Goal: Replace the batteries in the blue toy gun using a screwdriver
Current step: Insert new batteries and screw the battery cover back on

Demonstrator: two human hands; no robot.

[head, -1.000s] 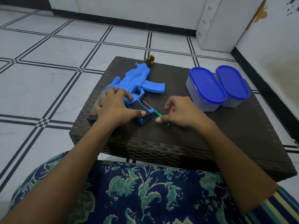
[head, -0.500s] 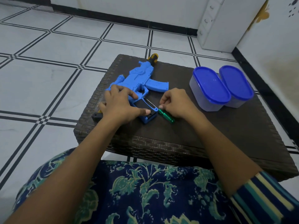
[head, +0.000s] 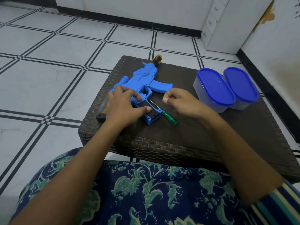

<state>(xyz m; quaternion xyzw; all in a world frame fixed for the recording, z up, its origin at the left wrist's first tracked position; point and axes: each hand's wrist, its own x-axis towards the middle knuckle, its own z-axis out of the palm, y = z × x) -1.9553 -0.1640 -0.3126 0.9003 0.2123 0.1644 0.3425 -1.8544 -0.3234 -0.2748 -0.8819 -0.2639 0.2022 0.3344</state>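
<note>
— Lying where, the blue toy gun (head: 142, 82)?

— Resting flat on the dark woven table (head: 186, 135), muzzle end pointing away, grip end nearest. Being pinned under the left hand (head: 123, 106), fingers spreading over the rear of the body, thumb (head: 144, 109) pressing on the black panel (head: 148, 109) at the grip.

— Gripping it, or just pressing?

— Pressing down, fingers draped loosely and apart, not curling around anything.

— And the screwdriver (head: 168, 118)?

— Lying loose on the table, just right of the left thumb. Green handle pointing toward the near edge, thin metal shaft running along the right side of the black panel, touching or almost touching the grip; cannot tell which.

— Being held by the right hand (head: 183, 103)?

— No. Hovering just right of the shaft and above the handle, apart from it. Fingers curling inward, thumb tip meeting the index fingertip (head: 165, 100) in a pinch. Possibly pinching something tiny; too small to tell.

— Anything else near the fingers?

— Sitting past the right knuckles, two blue-lidded containers (head: 214, 90), side by side and touching. Peeking out left of the left wrist, a small black piece (head: 101, 117) at the table edge. Showing beyond the muzzle, far from both hands, a yellow and black handle (head: 157, 58).
</note>
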